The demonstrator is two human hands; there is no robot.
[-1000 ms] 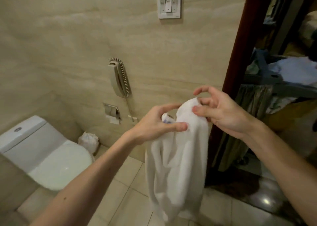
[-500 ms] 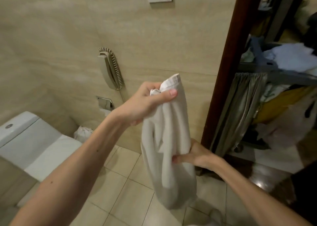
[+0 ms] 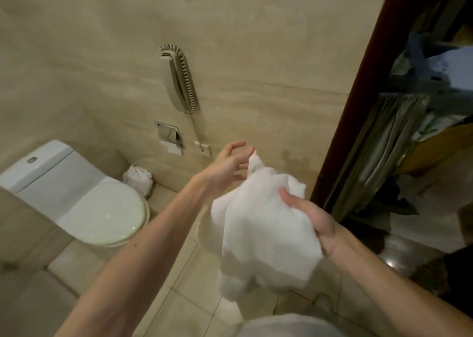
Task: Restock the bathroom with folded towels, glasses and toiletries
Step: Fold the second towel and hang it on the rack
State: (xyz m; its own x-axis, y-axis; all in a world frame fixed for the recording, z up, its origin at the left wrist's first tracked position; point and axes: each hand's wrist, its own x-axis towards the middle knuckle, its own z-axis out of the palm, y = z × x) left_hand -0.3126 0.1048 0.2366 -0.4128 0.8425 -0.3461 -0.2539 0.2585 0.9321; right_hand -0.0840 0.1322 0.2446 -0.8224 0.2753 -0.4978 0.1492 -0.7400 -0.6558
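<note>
Gripping the bunched white towel (image 3: 261, 234) in mid-air over the floor (image 3: 179, 285), the right hand (image 3: 312, 221) clenches its fingers (image 3: 290, 197) into the cloth, probably gathering it for folding; the left hand (image 3: 227, 167) sits at a raised corner, fingers half-curled; whether pinching it, I cannot tell.

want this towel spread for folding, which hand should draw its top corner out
Left. The left hand has its fingers right at the raised corner of the towel, while the right hand grips the bunched middle and bears it.
</note>
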